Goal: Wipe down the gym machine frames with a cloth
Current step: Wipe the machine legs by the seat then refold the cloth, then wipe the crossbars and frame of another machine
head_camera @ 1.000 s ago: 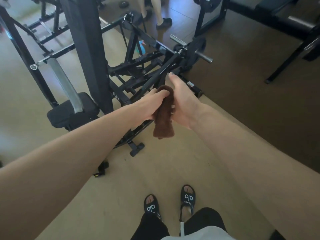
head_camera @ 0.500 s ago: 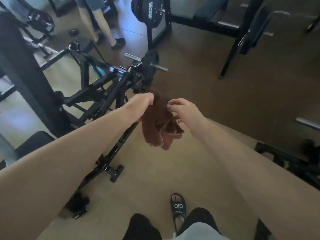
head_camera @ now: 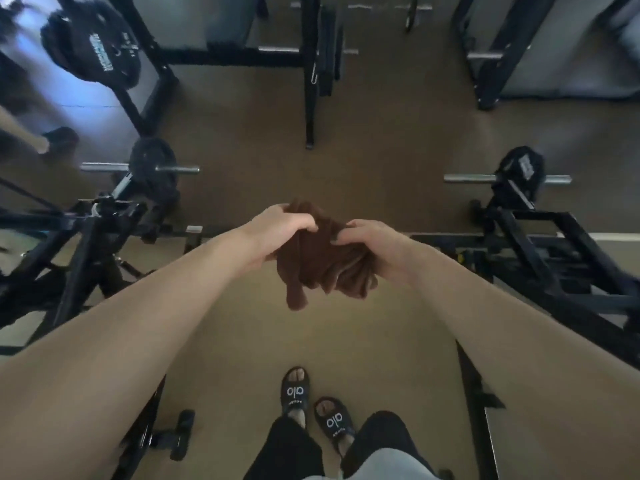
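Observation:
A brown cloth [head_camera: 318,268] hangs bunched in the air in front of me, above the tan floor. My left hand [head_camera: 280,230] grips its upper left part with curled fingers. My right hand [head_camera: 367,240] pinches its upper right edge. A black machine frame [head_camera: 86,244] with a weight plate on a steel bar stands to my left, apart from the cloth. Another black machine frame [head_camera: 540,251] lies to my right, also untouched.
Black rack uprights [head_camera: 311,81] and benches stand ahead on the dark floor. A weight plate [head_camera: 93,46] hangs at the upper left. Another person's foot [head_camera: 55,140] is at the far left. My sandalled feet [head_camera: 311,407] stand on the tan floor between the two machines.
My view has swung right, away from the left machine, bringing the right machine into view. The cloth came off the frame, and my right hand went from lying flat beside it to pinching it.

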### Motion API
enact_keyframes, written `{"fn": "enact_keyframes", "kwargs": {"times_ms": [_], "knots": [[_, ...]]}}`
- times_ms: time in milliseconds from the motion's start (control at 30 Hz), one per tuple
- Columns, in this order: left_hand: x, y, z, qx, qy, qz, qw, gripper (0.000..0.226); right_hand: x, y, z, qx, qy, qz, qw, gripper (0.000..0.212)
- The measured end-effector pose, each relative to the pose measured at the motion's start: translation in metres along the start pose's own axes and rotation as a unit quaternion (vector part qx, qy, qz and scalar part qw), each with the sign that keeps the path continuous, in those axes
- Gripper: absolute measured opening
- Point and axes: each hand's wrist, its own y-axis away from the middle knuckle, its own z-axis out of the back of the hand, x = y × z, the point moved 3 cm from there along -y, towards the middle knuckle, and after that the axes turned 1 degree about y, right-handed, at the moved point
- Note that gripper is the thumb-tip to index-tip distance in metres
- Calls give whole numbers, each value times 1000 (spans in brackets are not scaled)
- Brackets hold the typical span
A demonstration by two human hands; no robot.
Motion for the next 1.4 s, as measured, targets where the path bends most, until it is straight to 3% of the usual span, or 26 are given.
{"fn": "enact_keyframes", "kwargs": {"times_ms": [133,233,367,533,733,967,1067,1167,1400], "knots": [[-32,-32,-27,56,-54,-17,997,39,-4,13,40,-114,-51,-3,992,27],[-55,-53,-53,92,-93,-41,991,36,-8,29,67,-186,-104,-6,977,39],[-84,-82,-100,134,-138,-80,978,38,-23,54,109,-217,-202,-10,955,46],[-110,-106,-179,201,-197,-126,951,14,-47,88,162,-267,-283,5,921,45],[-127,-128,-280,289,-145,-32,946,37,-60,118,234,-391,-350,53,849,32],[-139,-148,-366,305,-217,-30,927,49,-93,134,297,-493,-328,9,806,34],[-144,-147,-402,328,-280,-65,900,64,-108,153,310,-537,-301,-6,788,32],[-146,-142,-445,363,-316,-93,871,61,-121,185,314,-611,-257,-17,749,28],[-118,-66,-534,504,-406,-192,738,53,-143,277,253,-789,-172,-78,584,26]]}}
